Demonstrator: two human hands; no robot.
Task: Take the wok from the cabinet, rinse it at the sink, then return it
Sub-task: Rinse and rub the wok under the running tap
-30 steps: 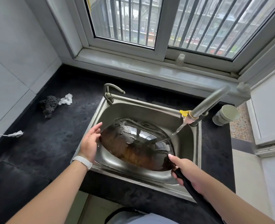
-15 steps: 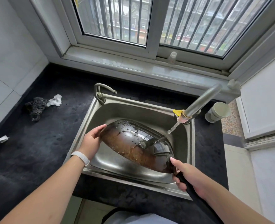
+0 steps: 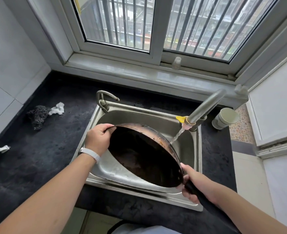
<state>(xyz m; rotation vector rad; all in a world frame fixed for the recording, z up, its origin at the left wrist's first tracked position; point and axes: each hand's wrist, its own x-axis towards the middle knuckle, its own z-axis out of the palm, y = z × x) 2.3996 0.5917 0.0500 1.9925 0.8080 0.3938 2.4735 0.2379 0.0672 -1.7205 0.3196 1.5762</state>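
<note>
A dark, browned wok (image 3: 144, 154) is tilted steeply over the steel sink (image 3: 194, 149), its hollow facing me. My left hand (image 3: 98, 139) grips the wok's far-left rim. My right hand (image 3: 192, 183) holds the black handle at the lower right. Water runs from the grey tap (image 3: 205, 107) and strikes the wok's upper right edge. Foamy water lies in the sink basin below the wok.
A black countertop (image 3: 38, 157) surrounds the sink. A steel scrubber (image 3: 38, 114) and a white cloth (image 3: 57, 108) lie at the left. A second small tap (image 3: 104, 98) stands at the sink's back left. A pale cup (image 3: 225, 118) sits to the right.
The wok has been turned from bottom-up to tilted with its inside facing me. My left hand moved from the wok's side onto its rim. The water kept running.
</note>
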